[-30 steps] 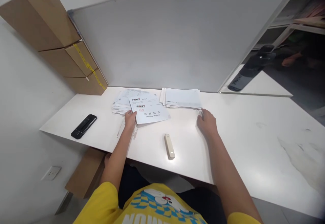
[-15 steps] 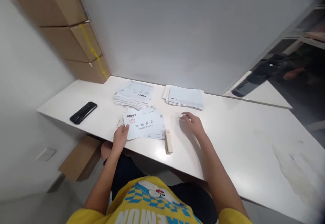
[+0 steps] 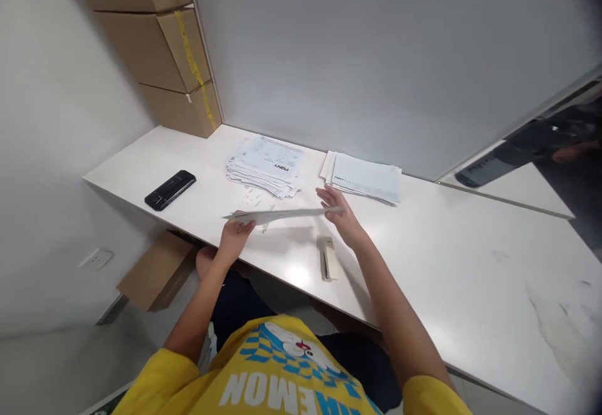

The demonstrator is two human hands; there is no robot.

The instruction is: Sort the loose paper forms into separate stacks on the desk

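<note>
A thin set of printed sheets [image 3: 282,215] hangs level a little above the white table [image 3: 423,239], seen almost edge-on. My left hand [image 3: 235,234] grips its left end. My right hand [image 3: 339,212] holds its right end with the fingers spread. A beige stapler [image 3: 328,257] lies on the table just below and right of the sheets, near the front edge. Behind them sit two paper stacks: a fanned printed pile [image 3: 268,165] and a neater white pile [image 3: 364,177].
A black phone [image 3: 170,190] lies at the table's left end. Stacked cardboard boxes [image 3: 160,45] stand in the far left corner against a grey partition [image 3: 376,57]. Another cardboard box [image 3: 157,271] sits on the floor under the table.
My left hand pulled the top report off the fanned pile toward me, then lifted it off the table. My right hand left the white pile and took the sheets' right end.
</note>
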